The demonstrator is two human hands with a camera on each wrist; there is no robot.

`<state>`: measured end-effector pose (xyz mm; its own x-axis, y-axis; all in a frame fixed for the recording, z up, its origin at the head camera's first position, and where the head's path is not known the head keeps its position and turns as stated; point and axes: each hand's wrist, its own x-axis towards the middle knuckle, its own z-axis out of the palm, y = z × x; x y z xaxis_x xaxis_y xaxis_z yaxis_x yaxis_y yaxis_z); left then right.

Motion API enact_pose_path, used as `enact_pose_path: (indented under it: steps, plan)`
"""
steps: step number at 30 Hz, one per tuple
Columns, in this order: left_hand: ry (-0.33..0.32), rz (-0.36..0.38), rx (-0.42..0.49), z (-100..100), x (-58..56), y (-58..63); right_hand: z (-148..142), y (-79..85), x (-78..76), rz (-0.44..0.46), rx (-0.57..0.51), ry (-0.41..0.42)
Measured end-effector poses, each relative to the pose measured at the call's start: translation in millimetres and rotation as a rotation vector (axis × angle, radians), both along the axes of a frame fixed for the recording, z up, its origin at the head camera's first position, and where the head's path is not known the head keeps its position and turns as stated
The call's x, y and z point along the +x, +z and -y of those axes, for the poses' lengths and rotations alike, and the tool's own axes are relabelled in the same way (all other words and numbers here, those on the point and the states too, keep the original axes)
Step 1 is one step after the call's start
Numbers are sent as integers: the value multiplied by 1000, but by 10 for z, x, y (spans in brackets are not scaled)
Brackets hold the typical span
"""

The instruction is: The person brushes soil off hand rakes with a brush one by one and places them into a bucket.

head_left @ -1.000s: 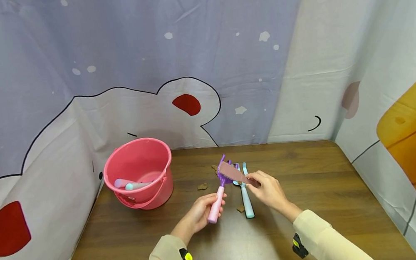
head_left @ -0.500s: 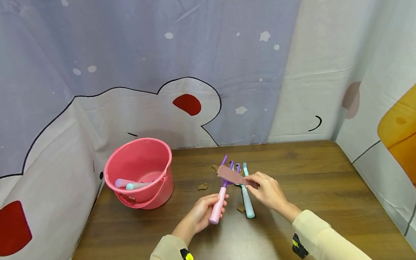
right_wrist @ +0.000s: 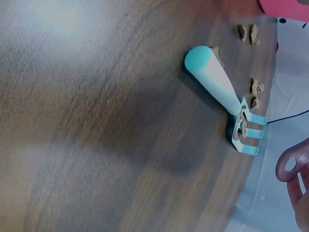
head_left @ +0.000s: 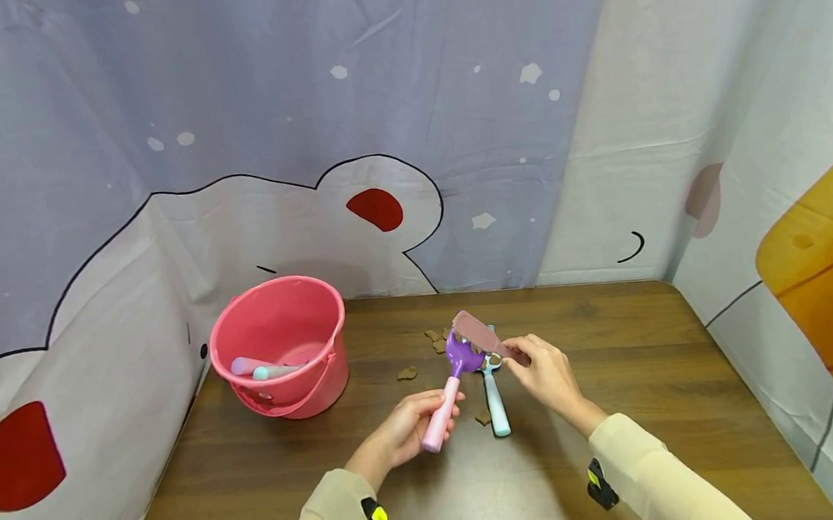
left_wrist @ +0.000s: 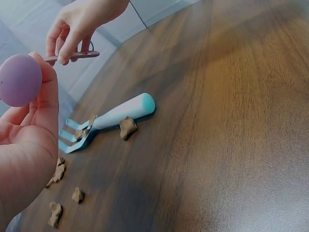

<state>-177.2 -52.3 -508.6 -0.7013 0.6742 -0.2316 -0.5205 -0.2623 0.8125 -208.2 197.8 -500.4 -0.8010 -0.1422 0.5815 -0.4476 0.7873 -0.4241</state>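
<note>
My left hand (head_left: 403, 430) grips the pink handle of a purple hand rake (head_left: 465, 354), its head raised above the table. In the left wrist view, the rounded lilac end of that handle (left_wrist: 20, 79) shows close up. My right hand (head_left: 548, 373) pinches a pinkish-brown brush (head_left: 478, 331) by its handle, with the head lying across the rake's tines. Whether they touch is hard to tell. Beneath them, a teal hand fork (head_left: 496, 403) with a pale handle lies on the table, brown lumps (right_wrist: 244, 126) caught on its head.
A pink bucket (head_left: 326, 386) stands at the back left, with lilac and teal handles (head_left: 272, 372) inside. Several brown crumbly lumps (head_left: 406, 373) lie scattered on the wooden table (head_left: 661, 370), one beside the fork's handle. Printed cloth (head_left: 481, 153) hangs behind and at both sides.
The brush has shifted up and right along the rake's head, and the rake has turned to show its purple inner face. More brown lumps now lie on the table behind it.
</note>
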Motion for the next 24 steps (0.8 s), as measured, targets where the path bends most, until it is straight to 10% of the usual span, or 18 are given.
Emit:
enact_pose_path:
  steps: [24]
  plan:
    - [5, -48, -93, 69, 6, 45, -204, 28, -62, 22, 50, -216]
